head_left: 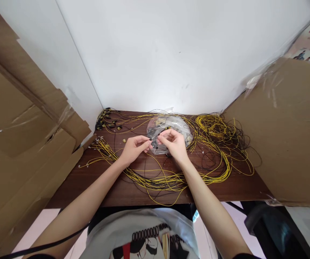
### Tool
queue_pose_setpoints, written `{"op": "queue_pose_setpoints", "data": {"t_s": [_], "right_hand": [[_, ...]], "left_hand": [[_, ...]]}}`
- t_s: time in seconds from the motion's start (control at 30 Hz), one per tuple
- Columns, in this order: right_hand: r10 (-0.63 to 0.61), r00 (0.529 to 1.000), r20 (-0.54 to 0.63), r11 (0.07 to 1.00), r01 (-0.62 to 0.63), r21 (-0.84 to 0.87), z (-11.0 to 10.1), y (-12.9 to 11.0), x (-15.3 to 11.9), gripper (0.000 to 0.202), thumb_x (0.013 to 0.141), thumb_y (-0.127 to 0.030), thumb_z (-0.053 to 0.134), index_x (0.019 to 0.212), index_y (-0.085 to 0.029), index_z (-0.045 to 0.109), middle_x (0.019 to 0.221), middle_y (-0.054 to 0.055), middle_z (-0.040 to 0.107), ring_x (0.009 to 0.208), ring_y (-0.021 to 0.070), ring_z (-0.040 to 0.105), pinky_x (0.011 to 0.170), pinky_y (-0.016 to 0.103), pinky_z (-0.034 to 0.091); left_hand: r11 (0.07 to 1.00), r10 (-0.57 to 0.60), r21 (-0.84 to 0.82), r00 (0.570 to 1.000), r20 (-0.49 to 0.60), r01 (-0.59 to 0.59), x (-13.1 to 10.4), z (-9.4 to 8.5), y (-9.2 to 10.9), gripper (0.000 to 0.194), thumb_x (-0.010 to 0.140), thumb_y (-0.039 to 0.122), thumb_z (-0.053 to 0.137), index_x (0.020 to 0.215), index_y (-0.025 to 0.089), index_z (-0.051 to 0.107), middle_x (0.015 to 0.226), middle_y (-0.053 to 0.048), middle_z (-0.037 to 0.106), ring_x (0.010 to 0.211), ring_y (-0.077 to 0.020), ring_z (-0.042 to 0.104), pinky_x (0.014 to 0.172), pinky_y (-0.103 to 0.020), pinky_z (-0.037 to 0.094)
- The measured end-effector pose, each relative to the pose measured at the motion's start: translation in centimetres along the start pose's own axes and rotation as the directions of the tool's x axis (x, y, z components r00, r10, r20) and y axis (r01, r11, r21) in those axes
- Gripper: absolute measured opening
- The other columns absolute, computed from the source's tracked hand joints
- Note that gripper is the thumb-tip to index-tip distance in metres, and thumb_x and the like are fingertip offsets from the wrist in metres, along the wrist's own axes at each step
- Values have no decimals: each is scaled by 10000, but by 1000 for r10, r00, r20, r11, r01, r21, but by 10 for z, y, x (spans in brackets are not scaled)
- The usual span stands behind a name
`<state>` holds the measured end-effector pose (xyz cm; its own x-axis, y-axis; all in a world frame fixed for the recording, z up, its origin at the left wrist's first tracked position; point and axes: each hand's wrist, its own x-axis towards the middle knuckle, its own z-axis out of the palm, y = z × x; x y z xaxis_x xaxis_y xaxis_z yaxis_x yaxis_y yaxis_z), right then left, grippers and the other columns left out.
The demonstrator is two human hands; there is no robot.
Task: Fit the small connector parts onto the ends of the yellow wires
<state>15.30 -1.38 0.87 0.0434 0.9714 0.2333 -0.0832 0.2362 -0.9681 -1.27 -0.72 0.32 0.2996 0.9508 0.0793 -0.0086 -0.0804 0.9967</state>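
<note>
My left hand is pinched at the middle of the table, with a small dark piece at its fingertips. Close beside it, my right hand pinches too, around something small and dark whose shape is too small to tell. Both hands are over the near part of a clear plastic bag holding small dark and yellow parts. A long bundle of yellow and black wires curves across the table below my hands.
The brown table carries a tangled wire heap at right and dark connectors at back left. Cardboard walls stand on both sides, and a white wall rises behind.
</note>
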Motion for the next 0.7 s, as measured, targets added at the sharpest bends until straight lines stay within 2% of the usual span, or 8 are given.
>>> {"op": "queue_pose_setpoints", "data": {"t_s": [0.43, 0.6, 0.7], "right_hand": [[12, 994, 109, 998, -5, -70, 6, 10, -4, 232, 685, -353, 701, 760, -160, 597, 679, 30, 649, 597, 155, 625, 618, 290, 529], [-15, 994, 104, 999, 19, -39, 6, 9, -4, 264, 688, -304, 696, 894, -179, 589, 714, 8, 638, 626, 147, 619, 634, 281, 525], [-49, 994, 101, 994, 58, -92, 4, 7, -4, 222, 726, -295, 664, 910, -186, 603, 741, 18, 641, 670, 155, 618, 658, 280, 515]], "left_hand": [[998, 25, 57, 998, 58, -28, 1, -2, -1, 228, 732, 326, 658, 793, 106, 658, 674, -49, 677, 564, -106, 571, 562, -218, 467], [998, 32, 57, 998, 53, -35, 0, -1, -2, 226, 740, 323, 652, 805, 107, 655, 670, -45, 676, 557, -103, 557, 567, -221, 461], [998, 24, 64, 999, 28, -26, -1, -1, -1, 238, 736, 330, 656, 804, 103, 656, 662, -46, 672, 547, -100, 544, 569, -225, 457]]}}
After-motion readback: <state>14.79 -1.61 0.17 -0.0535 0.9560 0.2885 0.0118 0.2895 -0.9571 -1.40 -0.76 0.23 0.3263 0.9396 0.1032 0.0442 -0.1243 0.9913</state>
